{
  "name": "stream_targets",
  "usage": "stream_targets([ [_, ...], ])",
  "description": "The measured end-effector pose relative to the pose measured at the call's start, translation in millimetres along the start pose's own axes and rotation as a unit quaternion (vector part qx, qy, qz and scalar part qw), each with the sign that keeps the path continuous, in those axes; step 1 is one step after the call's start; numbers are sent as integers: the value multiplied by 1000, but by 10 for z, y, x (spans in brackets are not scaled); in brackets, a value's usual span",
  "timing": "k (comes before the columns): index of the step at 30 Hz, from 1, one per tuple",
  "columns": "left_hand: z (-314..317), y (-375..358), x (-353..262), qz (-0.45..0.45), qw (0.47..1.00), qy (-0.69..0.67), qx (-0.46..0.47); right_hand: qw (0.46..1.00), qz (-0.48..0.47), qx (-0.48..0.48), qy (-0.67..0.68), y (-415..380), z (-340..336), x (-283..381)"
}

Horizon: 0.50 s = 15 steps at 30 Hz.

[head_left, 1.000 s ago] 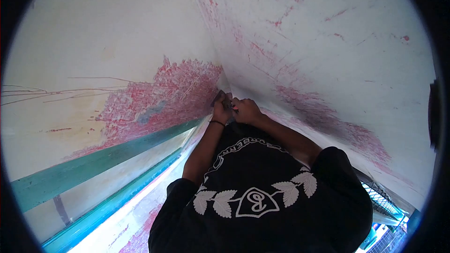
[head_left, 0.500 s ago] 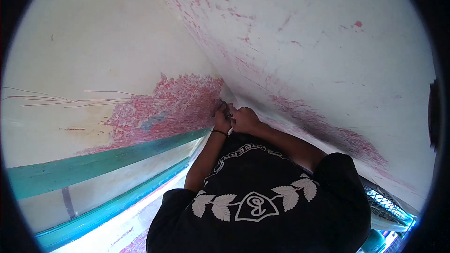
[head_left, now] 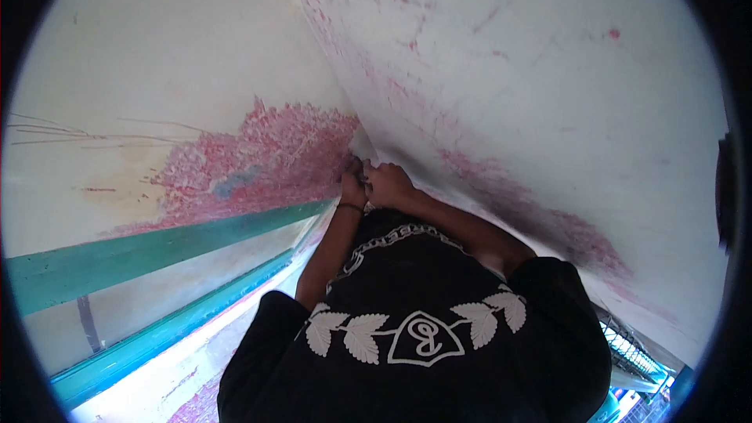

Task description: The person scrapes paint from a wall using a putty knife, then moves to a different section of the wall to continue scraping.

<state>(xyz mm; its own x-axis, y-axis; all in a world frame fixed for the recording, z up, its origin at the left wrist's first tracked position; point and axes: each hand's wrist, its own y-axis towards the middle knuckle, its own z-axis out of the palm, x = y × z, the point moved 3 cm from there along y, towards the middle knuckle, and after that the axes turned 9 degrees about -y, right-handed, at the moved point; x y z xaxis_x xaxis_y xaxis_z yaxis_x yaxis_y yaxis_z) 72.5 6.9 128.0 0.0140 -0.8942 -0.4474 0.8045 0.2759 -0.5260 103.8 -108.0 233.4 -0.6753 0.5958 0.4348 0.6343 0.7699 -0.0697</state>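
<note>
Where two scraped walls meet, left hand beside right hand, fingers' hold indiscernible.

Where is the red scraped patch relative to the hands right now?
In the head view, the red scraped patch lies left of the left hand, just above the green band; the right hand presses beside it at the seam.

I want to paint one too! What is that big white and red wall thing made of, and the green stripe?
The white surface looks like hard painted material, scraped matte; red undercoat shows through. The green stripe looks like smooth paint. Base material unclear.
</note>
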Motion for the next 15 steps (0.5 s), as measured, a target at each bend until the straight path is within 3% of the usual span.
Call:
stream_targets([
  [2, 148, -225, -97, 38, 999, 2, -12, 1000, 3, 5, 16, -70, -201, 94],
  [8, -283, -6, 88, -70, 996, -59, -12, 999, 20, -1, 37, -97, 181, -18],
  [12, 211, -272, -169, 53, 997, 55, -13, 999, 34, -2, 34, -51, -278, 165],
  [15, 85, -241, -91, 5, 1000, 21, -21, 999, 41, 1, 28, -92, -91, 89],
])
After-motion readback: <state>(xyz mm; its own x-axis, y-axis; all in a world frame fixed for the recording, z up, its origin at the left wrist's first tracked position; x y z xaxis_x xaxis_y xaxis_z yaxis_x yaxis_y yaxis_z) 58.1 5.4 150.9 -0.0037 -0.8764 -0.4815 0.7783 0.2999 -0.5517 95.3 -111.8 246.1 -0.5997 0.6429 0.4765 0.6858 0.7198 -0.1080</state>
